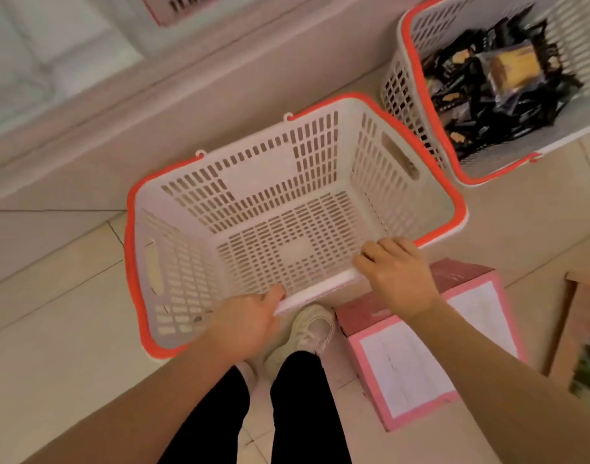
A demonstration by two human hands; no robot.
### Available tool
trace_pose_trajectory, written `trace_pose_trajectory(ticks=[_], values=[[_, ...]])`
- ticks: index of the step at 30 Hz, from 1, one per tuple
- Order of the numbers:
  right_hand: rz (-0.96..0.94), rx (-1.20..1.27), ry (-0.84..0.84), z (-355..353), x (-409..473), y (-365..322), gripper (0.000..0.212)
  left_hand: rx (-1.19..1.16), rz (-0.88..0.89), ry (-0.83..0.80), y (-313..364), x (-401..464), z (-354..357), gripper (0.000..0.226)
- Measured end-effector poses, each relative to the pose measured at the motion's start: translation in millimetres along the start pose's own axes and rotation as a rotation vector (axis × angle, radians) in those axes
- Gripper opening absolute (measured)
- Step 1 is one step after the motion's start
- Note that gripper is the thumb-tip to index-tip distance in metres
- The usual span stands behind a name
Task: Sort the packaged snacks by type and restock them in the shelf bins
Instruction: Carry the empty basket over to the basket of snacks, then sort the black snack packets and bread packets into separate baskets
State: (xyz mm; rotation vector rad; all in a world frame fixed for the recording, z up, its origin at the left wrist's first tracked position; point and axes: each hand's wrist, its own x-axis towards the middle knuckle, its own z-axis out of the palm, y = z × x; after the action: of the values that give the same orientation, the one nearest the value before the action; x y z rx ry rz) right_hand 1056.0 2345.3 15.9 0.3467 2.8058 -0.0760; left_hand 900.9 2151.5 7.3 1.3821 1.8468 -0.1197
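Floor [56, 296] tiled, with shelf base [186, 95] running along the far side. Empty basket [287, 209], white with orange rim, held over the floor at its near rim. Second basket [417, 95] just beside it at the far right, part filled with dark snack packs [497, 85], all apparently one type though blurred. Pink box [420, 356] on the floor near the feet, contents hidden. Corner of a third basket [173, 8] at the top edge, on the shelf perhaps. Left hand [243, 326] curled round the empty basket's near rim, thumb on top. Right hand [400, 272] draped over the same rim, fingers bent down inside. Probably early to midway: one bin loaded, this one not yet stocked or shelved.
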Motion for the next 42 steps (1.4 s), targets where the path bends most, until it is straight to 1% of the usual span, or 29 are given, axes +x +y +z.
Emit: trace_pose_trajectory(ticks=[1,2,3,4,6,8,11,15,18,20,23,25,27,30,33,37,39,42], values=[[-0.034,-0.012,-0.046,11,-14,-1,0.021,-0.044,0.028,-0.081,3,-1,13,0.038],[-0.048,-0.005,-0.143,19,-27,-3,0.018,-0.068,0.068,-0.149,8,-2,26,0.040],[-0.047,0.002,-0.229,29,-37,-6,0.020,-0.044,0.107,-0.197,13,-3,38,0.043],[-0.024,0.017,-0.308,40,-42,-11,0.028,-0.009,0.119,-0.226,16,-1,51,0.044],[0.074,0.055,-0.356,62,-35,-18,0.037,0.014,0.057,-0.203,12,11,70,0.046],[0.167,0.045,-0.377,77,-16,-17,0.038,-0.025,-0.019,-0.139,1,28,79,0.051],[0.207,0.066,-0.419,97,6,-5,0.042,-0.002,0.019,-0.076,-10,55,85,0.043],[0.267,0.014,-0.385,106,21,20,0.038,0.118,0.070,0.038,-4,79,89,0.044],[0.287,0.060,-0.473,100,35,31,0.045,0.087,0.026,0.033,1,84,87,0.045],[0.279,0.120,-0.527,89,40,30,0.047,-0.012,-0.037,-0.032,4,82,80,0.044],[0.254,0.284,-0.495,56,29,17,0.042,-0.085,-0.061,-0.087,10,71,50,0.044],[0.229,0.419,-0.460,22,15,14,0.037,-0.181,-0.080,-0.054,18,60,16,0.043],[0.228,0.549,-0.460,-21,-3,19,0.034,-0.301,-0.089,0.006,33,44,-29,0.036],[0.291,0.672,-0.398,-97,-36,41,0.031,-0.309,-0.055,0.092,70,15,-112,0.029],[0.376,0.723,-0.256,-179,-70,65,0.026,-0.317,0.008,0.178,114,-21,-194,0.027],[0.418,0.728,-0.119,-271,-113,87,0.027,-0.316,0.088,0.278,169,-71,-278,0.028],[0.451,0.728,-0.074,-306,-132,93,0.026,-0.299,0.134,0.328,187,-93,-309,0.025],[0.539,0.782,-0.012,-341,-153,97,0.023,-0.324,0.163,0.337,202,-112,-345,0.016]])
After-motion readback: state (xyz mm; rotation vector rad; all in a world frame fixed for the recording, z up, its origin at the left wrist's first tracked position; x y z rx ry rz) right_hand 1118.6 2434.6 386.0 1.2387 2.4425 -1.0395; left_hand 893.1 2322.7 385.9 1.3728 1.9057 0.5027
